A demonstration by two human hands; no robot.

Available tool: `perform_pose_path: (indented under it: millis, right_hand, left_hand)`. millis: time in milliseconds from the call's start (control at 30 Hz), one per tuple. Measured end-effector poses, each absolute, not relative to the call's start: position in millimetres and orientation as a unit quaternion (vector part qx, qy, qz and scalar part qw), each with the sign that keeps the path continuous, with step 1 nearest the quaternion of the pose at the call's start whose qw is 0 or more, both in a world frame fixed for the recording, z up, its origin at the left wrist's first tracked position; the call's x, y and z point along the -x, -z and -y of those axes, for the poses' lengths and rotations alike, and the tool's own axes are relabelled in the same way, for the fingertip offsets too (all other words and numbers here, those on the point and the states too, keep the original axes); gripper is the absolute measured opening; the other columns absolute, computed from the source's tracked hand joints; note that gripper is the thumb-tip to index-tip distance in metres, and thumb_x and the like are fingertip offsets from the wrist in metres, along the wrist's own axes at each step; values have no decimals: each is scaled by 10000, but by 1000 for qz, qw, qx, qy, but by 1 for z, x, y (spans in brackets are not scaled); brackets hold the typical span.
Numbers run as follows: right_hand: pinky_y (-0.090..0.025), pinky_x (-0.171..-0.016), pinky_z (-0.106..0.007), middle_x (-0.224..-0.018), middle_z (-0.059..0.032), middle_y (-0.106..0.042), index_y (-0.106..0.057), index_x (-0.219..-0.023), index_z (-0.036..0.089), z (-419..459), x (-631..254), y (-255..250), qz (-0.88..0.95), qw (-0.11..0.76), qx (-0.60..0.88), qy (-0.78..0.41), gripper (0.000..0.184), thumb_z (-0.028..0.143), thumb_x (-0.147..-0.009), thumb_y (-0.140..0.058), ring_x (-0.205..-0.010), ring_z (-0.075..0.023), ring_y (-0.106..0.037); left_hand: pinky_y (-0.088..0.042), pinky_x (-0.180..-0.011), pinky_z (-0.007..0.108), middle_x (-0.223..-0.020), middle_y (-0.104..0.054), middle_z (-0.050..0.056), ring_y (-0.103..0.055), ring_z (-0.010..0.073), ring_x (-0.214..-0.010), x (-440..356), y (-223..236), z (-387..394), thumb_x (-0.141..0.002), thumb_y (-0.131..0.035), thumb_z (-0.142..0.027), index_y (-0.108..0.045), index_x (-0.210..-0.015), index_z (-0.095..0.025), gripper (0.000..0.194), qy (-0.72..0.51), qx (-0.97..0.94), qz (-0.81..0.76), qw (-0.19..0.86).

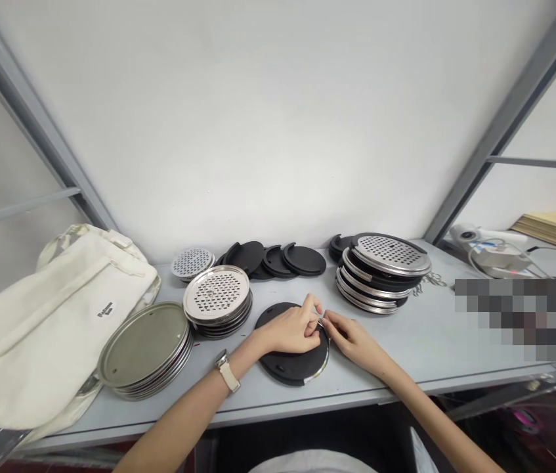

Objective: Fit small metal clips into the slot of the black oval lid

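Black disc lies mid-table with a thin steel band along its right edge, the left hand and right hand pinched closed at its far rim on something too small to tell, steel plates and black discs still stacked or loose beyond.

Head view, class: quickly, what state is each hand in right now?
Left hand: closed, gripping the rim of the black disc.
Right hand: closed, fingertips pinching a small metal piece at that rim.
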State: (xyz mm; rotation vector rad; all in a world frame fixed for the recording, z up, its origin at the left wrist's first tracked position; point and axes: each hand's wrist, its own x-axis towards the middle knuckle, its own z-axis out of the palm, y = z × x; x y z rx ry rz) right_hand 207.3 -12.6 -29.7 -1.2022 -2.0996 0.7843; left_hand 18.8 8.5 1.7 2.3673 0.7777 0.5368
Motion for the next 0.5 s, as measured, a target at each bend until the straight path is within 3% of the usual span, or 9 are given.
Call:
perform_pose_path:
  millis: [167,367,500]
  right_hand:
    - [-316,-564,-253,-626,31,-481,-478,-762,197,12,-206,30,793,293,457,-277,304,370,-960,-327,-568,-129,-425]
    - [-286,-528,-239,-580,52,-403,-418,-701,204,12,-207,29,792,286,456,-289,313,376,-951,-338,-537,-117,-377]
    - [-265,-520,-236,-575,60,-376,-388,-695,207,12,-208,30,793,287,454,-288,306,374,-948,-344,-531,-112,-360]
  left_hand:
    - [-330,-556,223,-602,-410,-104,-429,89,-517,-19,-4,-7,-723,-506,-86,-312,-1011,-205,367,-195,-886,-297,297]
    - [-370,-590,229,-630,-430,-92,-451,95,-546,-20,0,-9,-740,-536,-121,-305,-1017,-208,371,-214,-880,-306,293]
    - [-417,-644,242,-842,-511,-16,-502,114,-679,-21,3,-10,-718,-575,-144,-313,-1015,-214,402,-246,-871,-311,291]
